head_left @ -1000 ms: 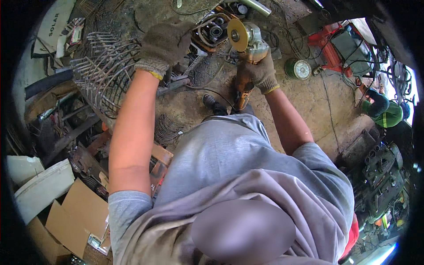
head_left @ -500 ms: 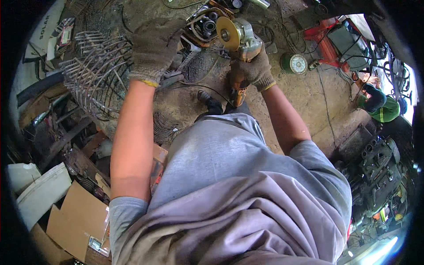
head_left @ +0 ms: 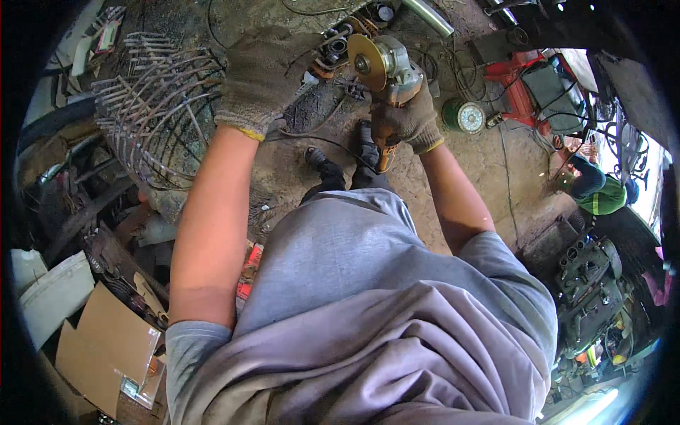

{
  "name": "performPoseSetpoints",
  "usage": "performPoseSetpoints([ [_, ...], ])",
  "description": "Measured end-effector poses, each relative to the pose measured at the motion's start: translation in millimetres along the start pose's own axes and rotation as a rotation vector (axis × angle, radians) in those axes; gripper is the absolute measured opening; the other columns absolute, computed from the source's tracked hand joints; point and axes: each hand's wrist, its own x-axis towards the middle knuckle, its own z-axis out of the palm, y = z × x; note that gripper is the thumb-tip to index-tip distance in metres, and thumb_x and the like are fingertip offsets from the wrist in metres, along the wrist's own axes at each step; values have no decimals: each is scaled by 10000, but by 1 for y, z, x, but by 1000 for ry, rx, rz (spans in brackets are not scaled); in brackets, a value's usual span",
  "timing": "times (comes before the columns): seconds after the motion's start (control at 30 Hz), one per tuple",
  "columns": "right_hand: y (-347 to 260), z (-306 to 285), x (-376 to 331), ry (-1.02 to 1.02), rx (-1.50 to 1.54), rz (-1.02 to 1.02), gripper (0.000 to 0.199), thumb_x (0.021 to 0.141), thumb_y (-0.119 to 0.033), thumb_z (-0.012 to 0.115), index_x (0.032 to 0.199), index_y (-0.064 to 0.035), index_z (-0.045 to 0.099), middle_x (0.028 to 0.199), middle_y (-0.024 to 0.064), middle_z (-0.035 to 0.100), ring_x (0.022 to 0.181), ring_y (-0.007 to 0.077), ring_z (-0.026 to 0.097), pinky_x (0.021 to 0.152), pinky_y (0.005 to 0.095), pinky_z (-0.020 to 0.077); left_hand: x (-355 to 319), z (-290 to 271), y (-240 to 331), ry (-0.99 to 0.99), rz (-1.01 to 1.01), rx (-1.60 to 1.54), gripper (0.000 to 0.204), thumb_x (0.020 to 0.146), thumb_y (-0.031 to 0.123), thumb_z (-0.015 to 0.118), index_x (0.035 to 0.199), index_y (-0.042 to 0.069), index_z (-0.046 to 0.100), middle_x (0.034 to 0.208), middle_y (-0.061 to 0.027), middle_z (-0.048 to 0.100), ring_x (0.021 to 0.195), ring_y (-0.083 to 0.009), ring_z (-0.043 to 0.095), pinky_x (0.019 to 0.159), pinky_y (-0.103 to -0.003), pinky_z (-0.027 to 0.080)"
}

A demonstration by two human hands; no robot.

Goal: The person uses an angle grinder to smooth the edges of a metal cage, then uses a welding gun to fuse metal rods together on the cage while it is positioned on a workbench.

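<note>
Nearest my lens, a mauve cloth (head_left: 397,347) is draping over a grey T-shirt (head_left: 340,241). Beyond it I'm judging the step in hand to be holding an angle grinder (head_left: 402,74) up at the ready; the next move, I'm thinking, is calling for a steady wrist and a tan disc (head_left: 363,65) well clear of the other glove. My right hand (head_left: 411,117), in a brown knit glove, is closing firmly around the grinder's body, fingers wrapping it just below the metal gear head, with the disc facing left. Whether that disc is spinning I'm not able to tell. My left hand (head_left: 263,78), gloved alike, is reaching out apart from the tool; its back is hiding the fingers, so I'm not telling how far open it is or whether it is gripping anything. Lower down, a sandalled foot (head_left: 316,157) is standing on the dirty floor (head_left: 453,184). Left of the left glove, bent metal rods (head_left: 159,106) are lying in a tangle. Rightward, a round green can (head_left: 465,117) is sitting near a red metal stand (head_left: 516,92), and farther off a co-worker in a green top (head_left: 608,196) is crouching.
</note>
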Motion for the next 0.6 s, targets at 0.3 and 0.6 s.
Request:
performPoseSetpoints([
  [0.3, -8, -5, 4, -29, 40, -32, 851, 702, -359, 852, 1327, 30, 426, 1238, 181, 642, 1148, 299, 637, 972, 374, 505, 2, -4, 2, -20, -38, -9, 236, 860, 196, 699, 1088, 178, 755, 946, -114, 700, 898, -326, 665, 805, -434, 525],
  [0.6, -46, -14, 3, -138, 169, -52, 795, 785, -241, 795, 1385, 12, 339, 1322, 148, 591, 1166, 251, 610, 1024, 363, 473, 0, 3, -3, 33, -28, -14, 224, 873, 308, 658, 1050, 216, 760, 876, -104, 671, 871, -317, 652, 798, -458, 508],
])
